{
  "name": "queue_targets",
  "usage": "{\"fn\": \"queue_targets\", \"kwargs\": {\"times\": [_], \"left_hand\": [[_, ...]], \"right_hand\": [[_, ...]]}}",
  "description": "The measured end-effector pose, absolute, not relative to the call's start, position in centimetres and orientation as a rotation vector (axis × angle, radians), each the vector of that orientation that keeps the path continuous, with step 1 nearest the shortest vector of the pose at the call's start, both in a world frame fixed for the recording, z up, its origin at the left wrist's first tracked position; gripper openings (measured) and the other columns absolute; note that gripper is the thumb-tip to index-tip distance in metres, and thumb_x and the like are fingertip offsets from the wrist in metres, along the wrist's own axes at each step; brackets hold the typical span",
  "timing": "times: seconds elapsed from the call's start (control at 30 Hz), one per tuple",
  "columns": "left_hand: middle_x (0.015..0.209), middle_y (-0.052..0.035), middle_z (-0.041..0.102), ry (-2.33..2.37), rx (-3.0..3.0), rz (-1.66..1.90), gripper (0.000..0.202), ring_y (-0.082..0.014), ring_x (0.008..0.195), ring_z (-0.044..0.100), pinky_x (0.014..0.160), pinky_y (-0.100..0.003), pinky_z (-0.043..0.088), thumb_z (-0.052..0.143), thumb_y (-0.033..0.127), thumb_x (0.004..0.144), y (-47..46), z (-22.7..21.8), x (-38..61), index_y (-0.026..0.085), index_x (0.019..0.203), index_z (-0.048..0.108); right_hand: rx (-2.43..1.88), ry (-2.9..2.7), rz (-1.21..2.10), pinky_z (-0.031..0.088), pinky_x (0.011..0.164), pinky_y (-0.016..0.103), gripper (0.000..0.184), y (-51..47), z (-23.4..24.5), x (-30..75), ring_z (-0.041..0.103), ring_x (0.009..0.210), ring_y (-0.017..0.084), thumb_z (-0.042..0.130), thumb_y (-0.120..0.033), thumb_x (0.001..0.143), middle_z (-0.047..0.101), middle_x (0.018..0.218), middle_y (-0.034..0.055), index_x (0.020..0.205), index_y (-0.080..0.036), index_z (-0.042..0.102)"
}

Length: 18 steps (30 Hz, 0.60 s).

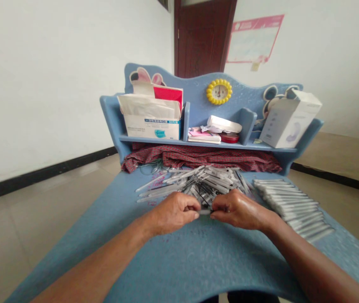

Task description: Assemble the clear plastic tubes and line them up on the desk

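Observation:
My left hand (175, 212) and my right hand (236, 209) meet at the middle of the blue desk (179, 261), fingers curled and pinched together. Between their fingertips they hold a small clear pen-like stick (204, 211). Just behind the hands lies a loose heap of several similar thin clear and grey sticks (195, 181). To the right, a neat row of the same sticks (293, 206) lies side by side, running toward the desk's right edge.
A red checked cloth (198, 156) lies under the desk's shelf. On the shelf stand a mask box with papers (152, 115), a stack of small items (217, 130) and a tilted white box (288, 120). A yellow clock (219, 91) sits on the backboard.

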State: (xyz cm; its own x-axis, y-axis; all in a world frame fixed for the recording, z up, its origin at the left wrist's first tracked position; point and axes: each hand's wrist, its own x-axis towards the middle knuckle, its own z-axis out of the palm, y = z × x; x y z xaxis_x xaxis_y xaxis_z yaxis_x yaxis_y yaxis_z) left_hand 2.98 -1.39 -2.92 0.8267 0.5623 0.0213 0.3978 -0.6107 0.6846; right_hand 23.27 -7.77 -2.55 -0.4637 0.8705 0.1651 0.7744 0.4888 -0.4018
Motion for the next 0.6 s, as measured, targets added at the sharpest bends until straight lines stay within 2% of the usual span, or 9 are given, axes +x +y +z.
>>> {"fn": "queue_targets", "kwargs": {"times": [0.1,0.23,0.47,0.6], "left_hand": [[0.069,0.0016,0.058,0.694,2.364,0.284,0.019,-0.0122,0.067,0.051,0.061,-0.021,0.036,0.049,0.019,0.073,-1.50,-2.89,2.99,0.014,0.079,0.066],[0.062,0.0025,0.053,0.669,2.378,0.203,0.018,-0.0112,0.062,0.050,0.056,-0.021,0.033,0.046,0.018,0.074,-1.65,-2.72,3.05,0.013,0.074,0.064],[0.062,0.0028,0.053,0.623,2.404,0.193,0.018,-0.0104,0.059,0.048,0.056,-0.021,0.032,0.046,0.017,0.073,-1.85,-2.77,3.06,0.014,0.067,0.063],[0.060,0.0030,0.054,0.660,2.387,0.214,0.019,-0.0107,0.058,0.048,0.055,-0.021,0.032,0.046,0.019,0.074,-2.00,-2.56,3.04,0.015,0.069,0.064]], "right_hand": [[-1.397,-2.440,0.281,0.023,0.049,0.019,0.014,-8.05,-2.41,22.95,0.039,0.049,0.005,0.052,-0.021,0.079,0.044,0.054,-0.0043,0.067,-0.015,0.057],[-1.404,-2.484,0.263,0.021,0.048,0.020,0.014,-8.22,-2.50,22.71,0.039,0.049,0.005,0.051,-0.020,0.078,0.046,0.053,-0.0035,0.067,-0.015,0.057],[-1.353,-2.431,0.482,0.022,0.047,0.018,0.012,-8.10,-2.64,22.82,0.038,0.048,0.005,0.054,-0.019,0.076,0.042,0.052,-0.0057,0.065,-0.015,0.057],[-1.352,-2.211,0.784,0.027,0.046,0.018,0.008,-7.68,-3.32,22.82,0.041,0.050,0.006,0.056,-0.019,0.073,0.046,0.055,-0.0052,0.065,-0.015,0.056]]}}
